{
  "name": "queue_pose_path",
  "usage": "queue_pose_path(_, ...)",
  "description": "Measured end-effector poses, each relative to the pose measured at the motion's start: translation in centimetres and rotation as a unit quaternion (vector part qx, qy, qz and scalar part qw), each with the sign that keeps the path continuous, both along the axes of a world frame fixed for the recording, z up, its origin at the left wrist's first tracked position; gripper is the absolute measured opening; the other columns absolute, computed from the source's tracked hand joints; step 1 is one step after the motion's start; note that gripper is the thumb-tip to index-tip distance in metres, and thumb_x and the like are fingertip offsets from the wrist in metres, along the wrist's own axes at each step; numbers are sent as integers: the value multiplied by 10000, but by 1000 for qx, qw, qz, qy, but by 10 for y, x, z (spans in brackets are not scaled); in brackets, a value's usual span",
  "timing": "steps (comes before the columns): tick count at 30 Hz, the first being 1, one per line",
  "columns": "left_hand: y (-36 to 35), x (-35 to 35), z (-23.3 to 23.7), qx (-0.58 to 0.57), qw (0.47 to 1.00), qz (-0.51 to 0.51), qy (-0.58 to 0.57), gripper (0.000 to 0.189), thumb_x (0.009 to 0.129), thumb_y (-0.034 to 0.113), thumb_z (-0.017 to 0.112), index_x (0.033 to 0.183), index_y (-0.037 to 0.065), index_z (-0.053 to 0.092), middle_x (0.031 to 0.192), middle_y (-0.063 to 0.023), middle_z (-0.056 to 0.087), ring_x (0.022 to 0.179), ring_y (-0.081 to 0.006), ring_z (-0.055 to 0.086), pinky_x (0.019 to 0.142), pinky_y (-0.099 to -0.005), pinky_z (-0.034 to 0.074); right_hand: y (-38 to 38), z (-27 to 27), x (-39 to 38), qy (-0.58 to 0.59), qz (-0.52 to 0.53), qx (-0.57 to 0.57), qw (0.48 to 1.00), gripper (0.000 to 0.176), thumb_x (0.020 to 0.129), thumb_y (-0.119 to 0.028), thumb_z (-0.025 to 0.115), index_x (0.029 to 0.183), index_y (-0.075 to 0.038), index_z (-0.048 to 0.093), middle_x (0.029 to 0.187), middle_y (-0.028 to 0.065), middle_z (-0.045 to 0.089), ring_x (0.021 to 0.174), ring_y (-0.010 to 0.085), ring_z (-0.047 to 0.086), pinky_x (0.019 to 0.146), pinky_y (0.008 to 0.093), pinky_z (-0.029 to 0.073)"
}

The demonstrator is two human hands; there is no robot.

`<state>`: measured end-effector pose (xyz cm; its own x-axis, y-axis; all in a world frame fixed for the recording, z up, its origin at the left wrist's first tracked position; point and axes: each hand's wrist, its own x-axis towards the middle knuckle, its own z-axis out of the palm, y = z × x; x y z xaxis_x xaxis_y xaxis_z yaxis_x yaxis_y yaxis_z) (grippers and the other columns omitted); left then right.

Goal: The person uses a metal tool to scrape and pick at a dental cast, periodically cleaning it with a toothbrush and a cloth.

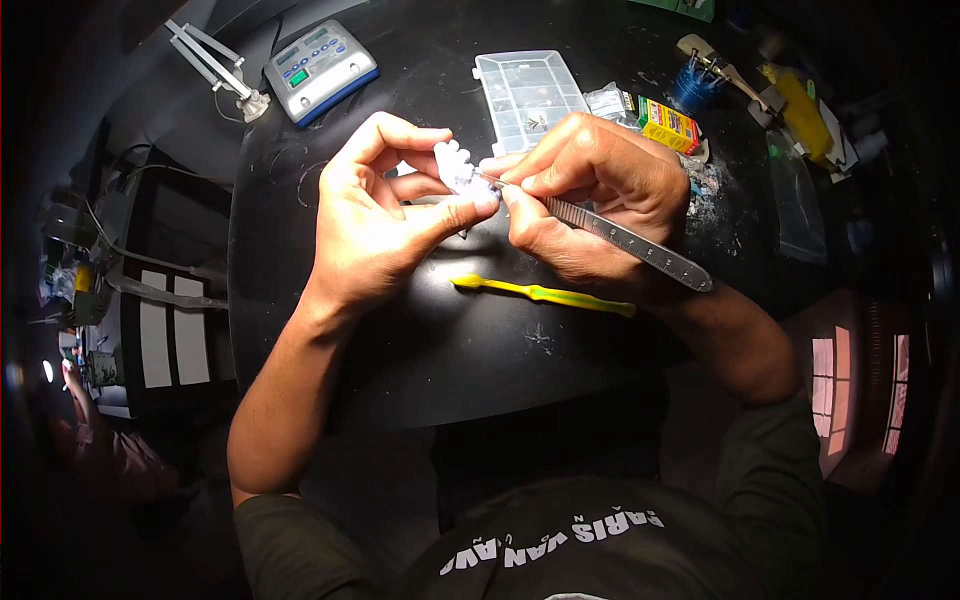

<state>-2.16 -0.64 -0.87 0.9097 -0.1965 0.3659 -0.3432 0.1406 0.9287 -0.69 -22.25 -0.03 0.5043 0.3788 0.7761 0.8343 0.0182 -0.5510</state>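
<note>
My left hand grips a small white dental cast between thumb and fingers, its tooth-like bumps facing up and away. My right hand is closed around a metal scalpel handle with ruler marks along its side. The tool's front end meets the right side of the cast, near my left thumb; whether a blade is fitted there cannot be made out. Below both hands, a yellow-and-green slim plastic tool lies on the black table.
A grey-blue control unit with a green display stands at the back left, beside a white jointed arm. Behind my hands are a clear compartment box and a yellow-red carton. Further right are a blue holder, a brush and pale debris.
</note>
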Motion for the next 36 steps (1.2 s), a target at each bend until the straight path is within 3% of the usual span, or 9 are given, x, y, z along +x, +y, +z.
queue_pose_path(3, 0, -1, 2, -15, 999, -10, 29, 506, 775, -92, 879, 1179, -41, 580, 1000, -122, 676, 949, -194, 746, 884, -315, 641, 4, -4, 3, -12, -10, 33, 999, 141, 790, 72, 768, 808, 20, 638, 814, 106, 686, 766, 142, 743, 683, 265, 626)
queue_pose_path(10, 4, 1, 3, -43, 997, -47, 51, 507, 806, -107, 842, 1235, -43, 580, 1070, -114, 650, 1011, -197, 727, 932, -334, 631, 1, -1, 0, 12, 10, 35, 999, 123, 856, 46, 750, 841, -1, 637, 841, 97, 667, 783, 158, 745, 774, 311, 638)
queue_pose_path(18, 8, -1, 8, -25, 992, -69, 103, 587, 898, -9, 783, 1422, -47, 522, 1249, -194, 636, 1095, -248, 708, 921, -374, 645, 4, 0, 0, 23, -3, 68, 997, 79, 896, 54, 689, 893, 24, 617, 896, 146, 691, 844, 204, 762, 759, 304, 636)
queue_pose_path(21, 7, 1, 6, -62, 989, -61, 119, 556, 923, -13, 744, 1430, -45, 519, 1203, -156, 636, 1076, -261, 722, 903, -392, 659, -2, 5, 2, 35, -46, 59, 997, 148, 994, -89, 559, 916, 25, 610, 936, 166, 690, 916, 233, 736, 825, 351, 585)
queue_pose_path(26, 13, 7, 1, -60, 992, 3, 109, 545, 920, -13, 732, 1430, -20, 539, 1132, -116, 627, 985, -234, 729, 868, -387, 666, -9, 17, -1, -60, -152, -71, 984, 211, 927, 35, 548, 1091, 27, 681, 1172, 249, 622, 965, 314, 708, 816, 370, 563)
queue_pose_path(29, 14, 14, -2, -66, 994, 31, 85, 536, 921, -6, 729, 1428, -2, 554, 1089, -95, 620, 961, -212, 722, 846, -367, 665, 0, 8, 0, -53, -103, -79, 990, 400, 856, 185, 542, 1170, -8, 697, 1214, 251, 607, 941, 332, 715, 823, 379, 578)
queue_pose_path(34, 26, 25, -9, -91, 990, 60, 89, 490, 943, 0, 674, 1418, -17, 555, 1064, -91, 637, 949, -194, 707, 838, -363, 660, 1, 10, 0, -73, -39, -204, 975, 402, 798, 5, 687, 1195, -56, 707, 926, 127, 656, 778, 280, 690, 715, 394, 558)
queue_pose_path(35, 26, 26, -10, -75, 992, 70, 78, 482, 946, 4, 668, 1414, -25, 554, 1046, -89, 648, 942, -191, 709, 827, -364, 659, 1, -1, 6, -68, -13, -208, 976, 435, 732, -90, 725, 1167, -80, 712, 802, 71, 635, 737, 262, 663, 682, 403, 542)
queue_pose_path(36, 27, 27, -10, -77, 992, 71, 74, 483, 944, 3, 668, 1413, -26, 553, 1044, -89, 649, 941, -192, 710, 826, -364, 659, 3, 0, 7, -66, -14, -261, 963, 370, 710, -110, 748, 1078, -86, 720, 800, 65, 663, 749, 277, 679, 688, 410, 547)
